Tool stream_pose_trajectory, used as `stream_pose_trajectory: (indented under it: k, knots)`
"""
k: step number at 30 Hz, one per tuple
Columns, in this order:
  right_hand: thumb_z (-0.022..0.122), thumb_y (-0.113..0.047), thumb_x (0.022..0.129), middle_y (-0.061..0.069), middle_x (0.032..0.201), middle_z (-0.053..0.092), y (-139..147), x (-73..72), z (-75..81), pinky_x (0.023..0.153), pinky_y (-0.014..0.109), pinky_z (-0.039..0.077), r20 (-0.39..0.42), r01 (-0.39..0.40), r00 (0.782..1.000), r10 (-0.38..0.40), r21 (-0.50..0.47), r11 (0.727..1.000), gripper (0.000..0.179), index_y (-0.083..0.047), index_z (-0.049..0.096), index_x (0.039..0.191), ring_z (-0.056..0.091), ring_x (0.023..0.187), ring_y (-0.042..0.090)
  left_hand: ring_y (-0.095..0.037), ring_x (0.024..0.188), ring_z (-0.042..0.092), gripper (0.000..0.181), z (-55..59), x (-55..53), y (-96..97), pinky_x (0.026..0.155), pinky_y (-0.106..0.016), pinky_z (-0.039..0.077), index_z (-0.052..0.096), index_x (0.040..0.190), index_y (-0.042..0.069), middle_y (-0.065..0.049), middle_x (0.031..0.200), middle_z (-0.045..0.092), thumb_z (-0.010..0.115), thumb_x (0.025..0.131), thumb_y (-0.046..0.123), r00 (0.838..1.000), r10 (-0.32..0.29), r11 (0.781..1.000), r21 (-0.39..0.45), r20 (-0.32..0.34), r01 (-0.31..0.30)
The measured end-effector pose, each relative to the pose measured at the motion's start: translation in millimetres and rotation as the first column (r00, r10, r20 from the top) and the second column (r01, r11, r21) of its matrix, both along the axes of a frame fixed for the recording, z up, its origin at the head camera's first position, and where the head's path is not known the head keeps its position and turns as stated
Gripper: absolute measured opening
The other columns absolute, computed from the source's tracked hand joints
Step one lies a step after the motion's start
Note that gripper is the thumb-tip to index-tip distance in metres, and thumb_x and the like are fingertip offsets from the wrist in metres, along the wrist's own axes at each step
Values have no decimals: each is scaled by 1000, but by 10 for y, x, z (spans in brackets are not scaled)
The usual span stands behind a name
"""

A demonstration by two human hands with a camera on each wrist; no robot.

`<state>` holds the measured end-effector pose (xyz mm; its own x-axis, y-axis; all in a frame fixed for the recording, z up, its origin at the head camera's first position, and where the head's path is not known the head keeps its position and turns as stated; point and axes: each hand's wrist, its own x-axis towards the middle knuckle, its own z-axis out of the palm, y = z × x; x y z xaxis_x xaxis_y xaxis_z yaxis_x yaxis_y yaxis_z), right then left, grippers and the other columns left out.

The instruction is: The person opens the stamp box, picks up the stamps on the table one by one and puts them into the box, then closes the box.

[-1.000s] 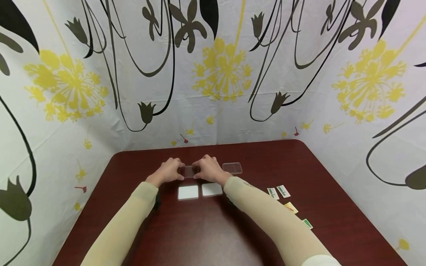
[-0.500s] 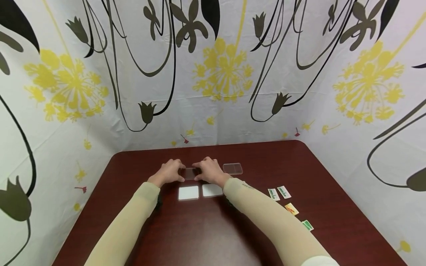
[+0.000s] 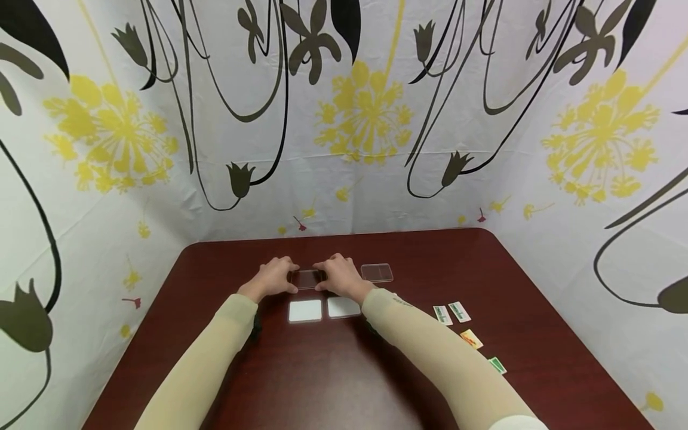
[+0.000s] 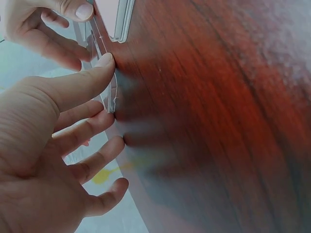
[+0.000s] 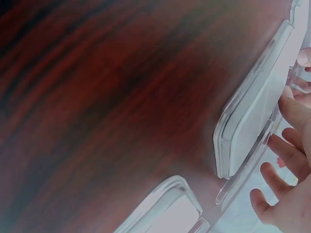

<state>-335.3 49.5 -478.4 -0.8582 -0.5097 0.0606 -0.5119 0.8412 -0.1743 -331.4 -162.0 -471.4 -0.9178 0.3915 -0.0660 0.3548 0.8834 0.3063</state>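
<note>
Between my hands is a thin clear rectangular plastic piece (image 3: 308, 279), like a flat case or lid, near the far side of the table. My left hand (image 3: 271, 278) pinches its left edge between thumb and fingers. On the opposite edge, my right hand (image 3: 340, 276) grips it the same way. In the left wrist view the left thumb and fingertips meet at the piece's corner, low over the wood. Just nearer lie two clear cases with white faces, a left case (image 3: 305, 311) and a right case (image 3: 344, 307) partly beside my right wrist.
Another clear plastic piece (image 3: 377, 273) lies right of my right hand. Several small printed cards or packets lie on the right: white-green ones (image 3: 443, 315), a yellow one (image 3: 471, 338) and a green one (image 3: 497, 365). Patterned cloth (image 3: 349, 197) surrounds the dark red table (image 3: 322, 382).
Compared with a second ago, the clear piece sits very slightly nearer to me. Both hands keep their hold at its edges; the head view has shifted a little.
</note>
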Motion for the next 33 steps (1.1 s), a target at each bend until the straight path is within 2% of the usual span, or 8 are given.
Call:
stream_pose_trajectory:
  k: [5, 14, 24, 33]
  knots:
    - [68, -49, 75, -8, 118, 58, 17, 20, 14, 83, 46, 36, -10, -6, 1000, 6, -1, 1000, 62, -27, 51, 130, 44, 107, 22, -25, 103, 46, 61, 7, 16, -19, 83, -54, 34, 55, 126, 12, -3, 116, 51, 75, 74, 36, 1000, 0, 1000, 5, 5, 0]
    - [67, -51, 75, -9, 119, 57, 53, 76, 87, 77, 43, 37, -36, -29, 999, 29, 20, 999, 64, -28, 50, 132, 46, 104, 21, -29, 114, 42, 64, 102, 112, -29, 90, -58, 29, 50, 131, 11, -6, 126, 47, 72, 77, 37, 999, 28, 998, 48, 28, -30]
    - [67, -51, 76, -6, 122, 54, 205, 134, 132, 78, 46, 37, -118, -73, 990, 79, 55, 996, 60, -29, 51, 130, 45, 106, 22, -29, 116, 40, 65, 145, 234, 40, 89, -57, 30, 50, 132, 13, -6, 128, 47, 71, 76, 41, 999, 7, 999, 52, -48, -4]
    - [65, -50, 78, -4, 123, 54, 401, 248, 212, 79, 47, 38, -163, -118, 978, 127, 61, 991, 57, -29, 52, 129, 45, 109, 21, -27, 116, 40, 67, 199, 371, 199, 90, -54, 33, 49, 133, 16, -4, 130, 46, 69, 77, 46, 994, -51, 998, 17, -102, 53]
